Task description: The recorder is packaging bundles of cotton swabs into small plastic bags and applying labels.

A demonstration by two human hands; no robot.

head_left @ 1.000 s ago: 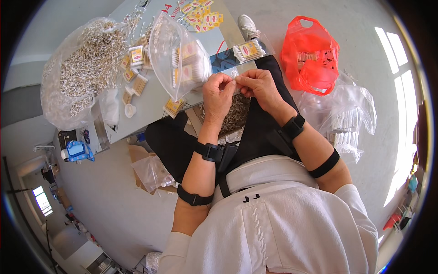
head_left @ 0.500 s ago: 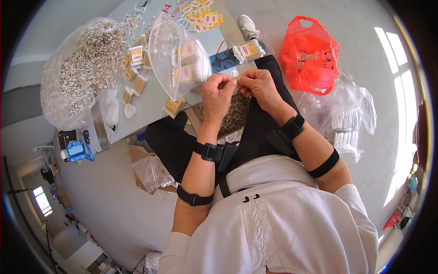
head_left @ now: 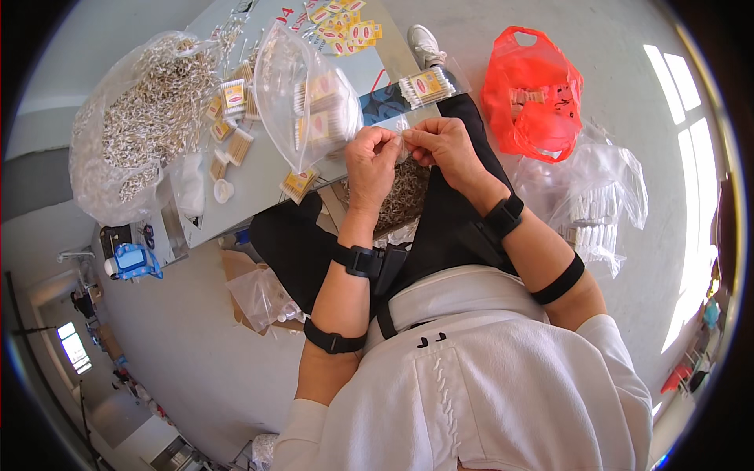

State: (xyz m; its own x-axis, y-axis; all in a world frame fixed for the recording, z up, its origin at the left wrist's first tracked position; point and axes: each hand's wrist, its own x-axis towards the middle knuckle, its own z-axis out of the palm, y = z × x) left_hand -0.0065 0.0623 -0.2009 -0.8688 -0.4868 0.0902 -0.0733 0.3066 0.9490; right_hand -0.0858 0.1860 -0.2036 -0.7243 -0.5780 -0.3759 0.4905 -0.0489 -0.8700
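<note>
My left hand and my right hand meet over my lap, thumbs and forefingers pinched close together. A small, thin, see-through and whitish thing shows at the fingertips; what it is, I cannot make out. Beneath the hands is a box of loose cotton swabs, partly hidden by my wrists. Just beyond the fingers lies a pack of cotton swabs with a yellow label. Left of my left hand a clear bag holds several labelled swab packs, and another pack rests at the table's edge.
A big clear sack of loose swabs sits on the left of the table. Yellow cards are scattered at the back. On the floor at right are a red plastic bag and a clear bag of white bundles.
The fingertips have parted very slightly, and more of the see-through thing shows between them. Otherwise hands and objects stay nearly in place.
</note>
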